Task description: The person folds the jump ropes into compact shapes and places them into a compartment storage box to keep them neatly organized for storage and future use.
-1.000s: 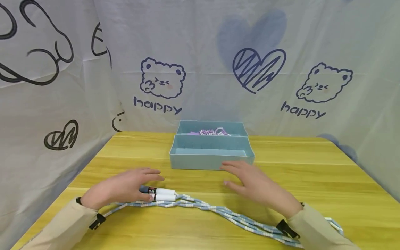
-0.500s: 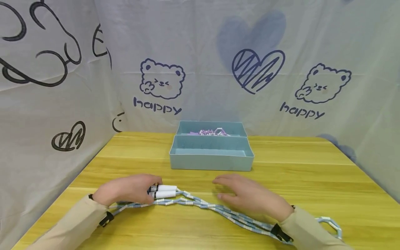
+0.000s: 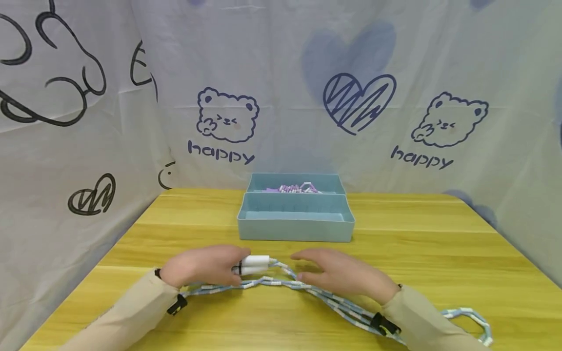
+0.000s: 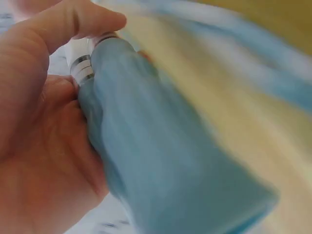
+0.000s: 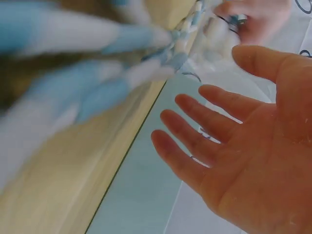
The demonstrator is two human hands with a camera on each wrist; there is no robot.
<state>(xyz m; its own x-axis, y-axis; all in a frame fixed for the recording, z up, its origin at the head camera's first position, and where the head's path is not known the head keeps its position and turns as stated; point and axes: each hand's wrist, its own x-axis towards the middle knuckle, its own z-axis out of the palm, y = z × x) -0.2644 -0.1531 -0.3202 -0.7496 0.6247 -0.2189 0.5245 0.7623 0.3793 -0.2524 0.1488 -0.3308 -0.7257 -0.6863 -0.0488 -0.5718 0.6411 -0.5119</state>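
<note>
In the head view my left hand (image 3: pixel 204 265) grips the two handles (image 3: pixel 255 263) of a blue-and-white beaded jump rope (image 3: pixel 347 311). Their white ends stick out to the right of my fingers. Seen from the left wrist, the blue grips (image 4: pixel 156 141) lie side by side along the palm, with the thumb bent over them. My right hand (image 3: pixel 344 275) hovers over the rope strands with fingers spread, holding nothing; its palm (image 5: pixel 258 156) faces the right wrist camera. The rope runs rightward under my right forearm and ends in a loop (image 3: pixel 476 317).
A pale blue box (image 3: pixel 296 231) stands open at the middle back of the wooden table (image 3: pixel 417 248). Its rear part contains a purple-and-white beaded rope (image 3: pixel 298 188). A printed white cloth (image 3: pixel 281 58) hangs behind and along the sides.
My left hand has closed round the handles and shifted them to the right. My right hand has moved slightly left and lower, closer to the rope.
</note>
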